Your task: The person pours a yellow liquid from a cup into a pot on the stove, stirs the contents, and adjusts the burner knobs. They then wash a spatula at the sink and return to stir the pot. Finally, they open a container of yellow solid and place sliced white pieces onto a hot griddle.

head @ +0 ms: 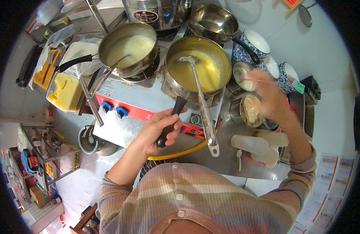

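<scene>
My left hand (165,128) is wrapped around the black handle (177,109) of a steel saucepan (169,79). Yellow liquid (180,73) fills the lower part of this pan, which sits on a gas burner. A long-handled metal ladle (200,93) leans in it, its handle resting over the near rim. My right hand (269,95) is blurred by motion above two seasoning containers. One container (241,74) holds something white, the other (251,115) a pale powder. A thin line shows by the right fingertips; whether they hold a small spoon is unclear.
A second saucepan (105,52) with pale liquid and a ladle (102,80) stands left, its handle pointing left. Behind are an empty pan (213,22) and a large steel pot (145,7). Patterned bowls (247,52), a yellow block in a tub (67,92) and plastic cups (250,144) flank the stove.
</scene>
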Demonstrator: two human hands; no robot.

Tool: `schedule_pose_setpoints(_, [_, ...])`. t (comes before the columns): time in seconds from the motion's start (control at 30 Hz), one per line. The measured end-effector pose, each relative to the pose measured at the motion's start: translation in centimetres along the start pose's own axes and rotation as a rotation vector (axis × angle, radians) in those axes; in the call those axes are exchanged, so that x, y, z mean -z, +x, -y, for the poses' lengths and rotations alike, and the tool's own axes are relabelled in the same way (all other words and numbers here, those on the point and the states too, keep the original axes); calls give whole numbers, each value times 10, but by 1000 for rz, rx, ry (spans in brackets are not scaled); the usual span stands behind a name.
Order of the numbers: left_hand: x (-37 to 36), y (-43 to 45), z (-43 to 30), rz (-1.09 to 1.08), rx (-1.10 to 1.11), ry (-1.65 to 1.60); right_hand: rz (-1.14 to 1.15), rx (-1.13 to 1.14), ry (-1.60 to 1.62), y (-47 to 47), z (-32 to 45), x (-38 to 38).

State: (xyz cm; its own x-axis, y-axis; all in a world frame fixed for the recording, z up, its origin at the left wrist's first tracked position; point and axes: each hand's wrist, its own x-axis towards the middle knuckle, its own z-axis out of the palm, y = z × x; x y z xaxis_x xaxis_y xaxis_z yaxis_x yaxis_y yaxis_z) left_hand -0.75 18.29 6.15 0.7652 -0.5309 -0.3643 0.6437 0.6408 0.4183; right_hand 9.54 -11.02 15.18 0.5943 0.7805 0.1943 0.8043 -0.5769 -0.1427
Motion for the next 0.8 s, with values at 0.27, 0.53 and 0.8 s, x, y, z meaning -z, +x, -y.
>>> schedule_pose_setpoints(0.27, [5,3,-3,96,59,1,-77,377,-183,39,71,-63])
schedule_pose_setpoints(0.53, [12,5,0,128,49,-27,-123,-196,366,19,93,-6])
schedule_pose_setpoints(0.8, [13,8,-1,168,61,-33,-284,-36,287,41,106,-35])
